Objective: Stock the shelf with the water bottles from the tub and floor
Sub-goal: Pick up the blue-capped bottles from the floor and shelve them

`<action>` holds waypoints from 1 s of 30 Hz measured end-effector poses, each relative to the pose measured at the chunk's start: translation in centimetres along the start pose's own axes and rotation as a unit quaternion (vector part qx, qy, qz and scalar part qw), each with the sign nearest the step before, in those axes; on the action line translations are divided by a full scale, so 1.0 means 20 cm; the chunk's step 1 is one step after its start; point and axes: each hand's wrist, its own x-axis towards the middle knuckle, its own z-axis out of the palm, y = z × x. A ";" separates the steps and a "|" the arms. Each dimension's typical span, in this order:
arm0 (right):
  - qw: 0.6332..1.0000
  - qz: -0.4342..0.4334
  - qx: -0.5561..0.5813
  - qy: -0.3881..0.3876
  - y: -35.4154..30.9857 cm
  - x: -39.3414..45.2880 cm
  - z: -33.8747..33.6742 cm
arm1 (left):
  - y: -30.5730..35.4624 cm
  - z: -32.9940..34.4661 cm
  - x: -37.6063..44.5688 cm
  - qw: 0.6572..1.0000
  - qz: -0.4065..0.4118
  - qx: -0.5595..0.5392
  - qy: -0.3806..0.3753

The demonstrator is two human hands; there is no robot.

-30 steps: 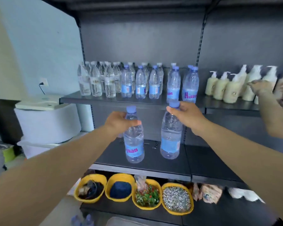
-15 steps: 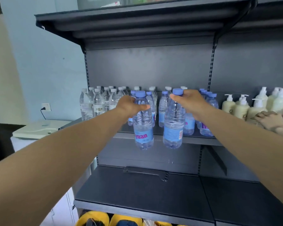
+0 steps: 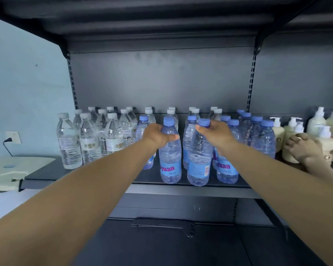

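My left hand [image 3: 158, 136] grips the neck of a blue-capped water bottle [image 3: 170, 162] that stands at the front of the dark shelf [image 3: 181, 188]. My right hand [image 3: 215, 134] grips the neck of a second blue-capped bottle [image 3: 199, 166] just right of it, its base at the shelf's front edge. Behind them stand several more blue-capped bottles [image 3: 263, 139]. Clear white-capped bottles [image 3: 88, 139] fill the shelf's left part. The tub and the floor are out of view.
Cream pump bottles [image 3: 277, 132] stand on the shelf to the right, where another person's hand [image 3: 302, 144] rests on one. A lower shelf [image 3: 161, 244] lies beneath. A white appliance [image 3: 13, 169] sits at the left, below a wall socket [image 3: 13, 136].
Both hands have lifted their bottles from below up to the shelf level and brought them onto its front edge. The view has tilted upward and moved closer.
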 end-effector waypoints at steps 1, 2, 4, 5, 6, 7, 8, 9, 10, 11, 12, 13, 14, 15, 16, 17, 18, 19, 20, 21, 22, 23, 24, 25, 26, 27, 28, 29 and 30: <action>1.000 0.009 0.003 0.003 0.02 0.02 0.02 | -0.02 0.01 0.04 1.000 0.001 0.001 -0.006; 1.000 0.015 0.008 0.006 0.04 0.03 0.04 | -0.04 0.02 0.07 1.000 0.004 -0.001 -0.012; 1.000 0.021 0.016 0.008 0.05 0.07 0.07 | -0.05 0.03 0.12 1.000 0.011 -0.007 -0.022; 1.000 0.023 0.015 0.005 0.06 0.09 0.08 | -0.05 0.04 0.13 1.000 0.016 -0.006 -0.022; 1.000 0.024 0.010 0.002 0.06 0.10 0.10 | -0.05 0.04 0.16 1.000 0.019 -0.005 -0.025; 1.000 0.025 0.008 0.000 0.06 0.12 0.11 | -0.06 0.04 0.17 0.999 0.019 -0.005 -0.028; 1.000 0.023 0.007 0.000 0.06 0.13 0.12 | -0.06 0.04 0.20 0.999 0.018 -0.006 -0.031; 1.000 0.023 0.006 0.003 0.07 0.15 0.13 | -0.06 0.04 0.21 0.999 0.017 -0.001 -0.034; 1.000 0.023 0.002 0.005 0.08 0.16 0.14 | -0.06 0.03 0.23 0.999 0.015 0.004 -0.038; 1.000 0.025 -0.004 0.005 0.08 0.17 0.15 | -0.06 0.03 0.24 0.999 0.014 0.009 -0.043; 1.000 0.026 -0.008 0.004 0.08 0.18 0.16 | -0.07 0.03 0.26 0.999 0.011 0.009 -0.051; 1.000 0.026 -0.008 0.004 0.08 0.19 0.16 | -0.07 0.02 0.27 0.998 0.009 0.009 -0.055; 1.000 0.025 -0.008 0.004 0.09 0.19 0.16 | -0.07 0.01 0.28 0.998 0.007 0.009 -0.059; 1.000 0.025 -0.008 0.007 0.09 0.19 0.16 | -0.08 0.01 0.29 0.998 0.008 0.013 -0.061; 1.000 0.024 -0.012 0.012 0.08 0.19 0.17 | -0.08 0.00 0.30 0.998 0.008 0.018 -0.059; 0.999 0.021 -0.017 0.020 0.09 0.19 0.17 | -0.08 0.00 0.30 0.998 0.008 0.023 -0.058; 0.999 0.017 -0.025 0.027 0.09 0.19 0.17 | -0.08 -0.01 0.30 0.998 0.007 0.027 -0.057; 0.999 0.014 -0.032 0.032 0.09 0.19 0.18 | -0.08 -0.01 0.30 0.998 0.005 0.027 -0.059; 0.999 0.011 -0.039 0.033 0.09 0.19 0.18 | -0.08 -0.01 0.30 0.998 0.004 0.025 -0.058; 0.998 0.006 -0.045 0.032 0.09 0.19 0.19 | -0.08 -0.02 0.30 0.998 0.000 0.025 -0.060; 0.998 0.003 -0.049 0.032 0.08 0.18 0.19 | -0.07 -0.02 0.30 0.998 -0.002 0.026 -0.061; 0.998 0.000 -0.049 0.033 0.09 0.18 0.19 | -0.08 -0.02 0.30 0.997 -0.005 0.030 -0.064; 0.998 -0.002 -0.047 0.034 0.09 0.18 0.19 | -0.07 -0.02 0.30 0.997 -0.006 0.034 -0.065; 0.998 -0.007 -0.044 0.035 0.10 0.17 0.19 | -0.07 -0.02 0.29 0.997 -0.007 0.040 -0.065; 0.998 -0.010 -0.044 0.036 0.11 0.17 0.19 | -0.07 -0.02 0.28 0.997 -0.005 0.043 -0.063; 0.998 -0.014 -0.042 0.036 0.11 0.16 0.18 | -0.07 -0.02 0.28 0.997 -0.003 0.045 -0.062; 0.998 -0.017 -0.041 0.035 0.12 0.15 0.18 | -0.07 -0.02 0.27 0.997 0.000 0.049 -0.058; 0.999 -0.021 -0.037 0.032 0.12 0.15 0.18 | -0.07 -0.01 0.26 0.997 0.003 0.053 -0.052; 0.999 -0.024 -0.039 0.023 0.13 0.14 0.18 | -0.06 -0.01 0.25 0.997 0.007 0.058 -0.045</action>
